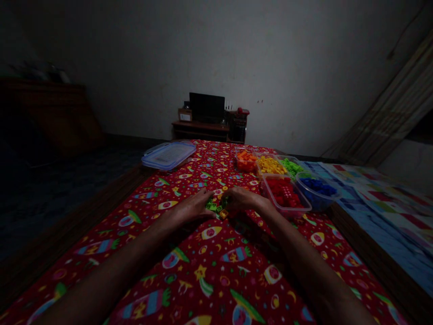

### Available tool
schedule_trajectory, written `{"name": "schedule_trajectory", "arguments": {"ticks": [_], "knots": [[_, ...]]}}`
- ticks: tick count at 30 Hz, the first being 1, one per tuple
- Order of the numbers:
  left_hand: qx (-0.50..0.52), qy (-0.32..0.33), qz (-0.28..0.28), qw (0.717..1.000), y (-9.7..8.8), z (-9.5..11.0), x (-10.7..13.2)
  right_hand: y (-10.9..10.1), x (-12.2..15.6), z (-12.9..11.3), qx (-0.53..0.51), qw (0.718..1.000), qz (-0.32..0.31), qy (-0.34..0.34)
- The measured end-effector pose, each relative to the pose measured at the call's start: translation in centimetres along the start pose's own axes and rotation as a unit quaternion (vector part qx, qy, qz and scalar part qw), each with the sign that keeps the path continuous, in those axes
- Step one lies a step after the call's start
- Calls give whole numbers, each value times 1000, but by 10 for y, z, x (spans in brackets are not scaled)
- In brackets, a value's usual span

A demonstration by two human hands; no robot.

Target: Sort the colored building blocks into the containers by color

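Note:
A small cluster of green toy bricks (212,206) lies on the patterned red tablecloth (209,253) between my hands. My left hand (196,205) curves around its left side, with the thumb and fingers against the bricks. A yellow toy brick (223,214) sits at the near right of the cluster. From the right, my right hand (238,198) reaches in with its fingers curled down close to the bricks. What those fingertips hold, if anything, is hidden in shadow.
To the right stand clear tubs of orange bricks (246,160), yellow bricks (270,165), green bricks (291,167), red bricks (286,193) and blue bricks (317,187). Blue-rimmed clear lids (169,155) lie at the far left. A monitor (207,107) stands beyond the table.

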State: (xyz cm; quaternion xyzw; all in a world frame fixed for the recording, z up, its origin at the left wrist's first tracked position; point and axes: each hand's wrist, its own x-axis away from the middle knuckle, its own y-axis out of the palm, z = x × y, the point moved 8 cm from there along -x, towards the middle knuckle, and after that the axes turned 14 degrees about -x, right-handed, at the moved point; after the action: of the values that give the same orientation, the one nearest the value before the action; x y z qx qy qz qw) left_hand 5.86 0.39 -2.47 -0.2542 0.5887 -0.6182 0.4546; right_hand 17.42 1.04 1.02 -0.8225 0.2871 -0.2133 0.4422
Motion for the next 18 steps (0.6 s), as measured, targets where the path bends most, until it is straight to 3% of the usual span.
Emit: {"name": "schedule_trajectory", "arguments": {"ticks": [3, 6, 13, 18], "knots": [[15, 3, 27, 1000, 1, -2, -4, 4, 0, -5, 22, 1000, 0, 6], [3, -12, 17, 1000, -2, 0, -10, 3, 1, -6, 23, 999, 34, -4], [10, -87, 12, 996, -14, -1, -13, -7, 0, 11, -71, 989, 130, 5], [43, -91, 36, 994, -7, 1, -16, -1, -8, 14, -106, 987, 118, 15]]}}
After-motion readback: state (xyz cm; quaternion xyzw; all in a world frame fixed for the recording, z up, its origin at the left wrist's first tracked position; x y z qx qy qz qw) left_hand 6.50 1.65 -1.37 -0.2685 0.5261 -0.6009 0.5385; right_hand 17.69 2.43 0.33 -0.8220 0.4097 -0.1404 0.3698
